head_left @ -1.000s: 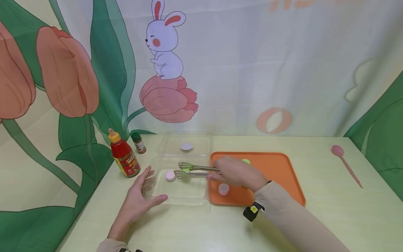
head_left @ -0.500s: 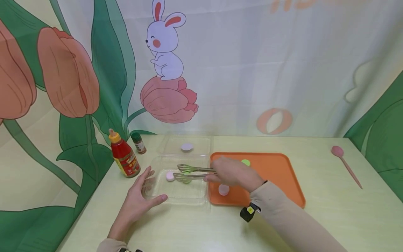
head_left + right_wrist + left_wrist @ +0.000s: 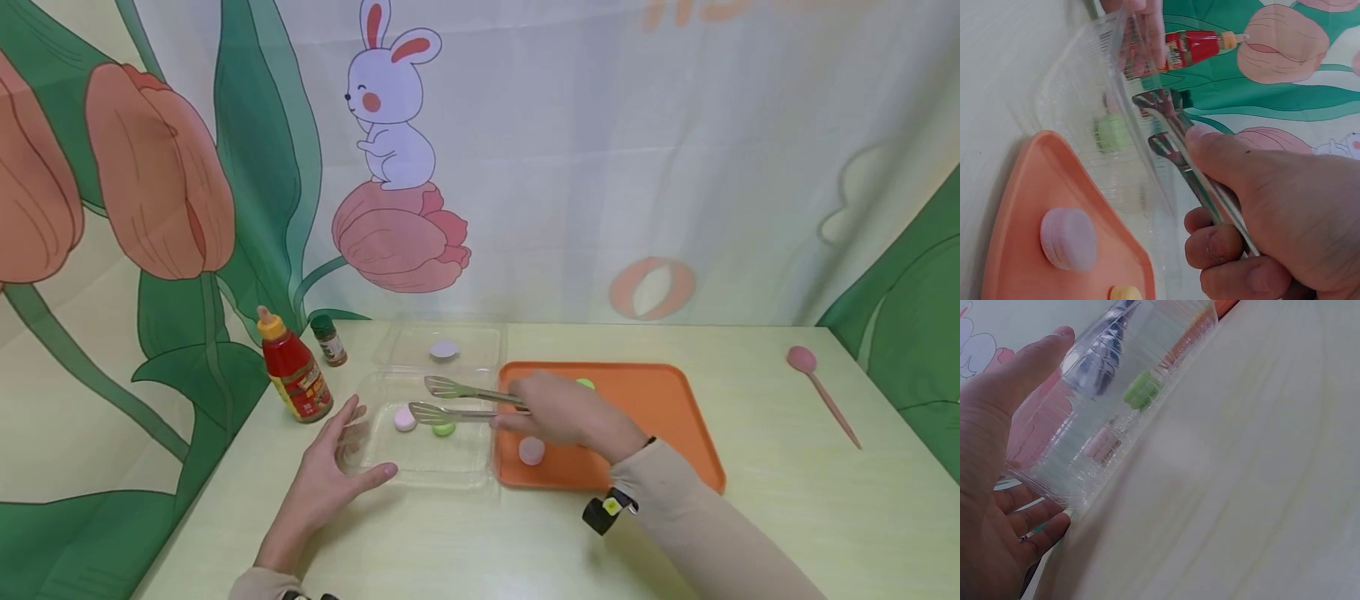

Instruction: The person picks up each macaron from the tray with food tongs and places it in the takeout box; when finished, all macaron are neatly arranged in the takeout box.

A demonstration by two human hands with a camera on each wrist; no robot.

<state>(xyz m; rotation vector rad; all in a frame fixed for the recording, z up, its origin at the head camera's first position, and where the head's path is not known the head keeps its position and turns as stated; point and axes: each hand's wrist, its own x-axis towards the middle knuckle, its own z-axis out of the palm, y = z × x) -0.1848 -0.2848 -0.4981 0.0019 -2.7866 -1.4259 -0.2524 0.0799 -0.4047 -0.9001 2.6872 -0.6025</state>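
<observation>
While right hand [image 3: 558, 408] grips slotted metal tongs [image 3: 465, 415], left hand [image 3: 330, 467], spread wide, flanks clear ribbed plastic box [image 3: 450, 477].

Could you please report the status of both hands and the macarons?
Right hand holding tongs, tips apart. Left hand beside clear container. Green macaron, pink macaron inside it. Its wall stands between them and orange tray.
</observation>
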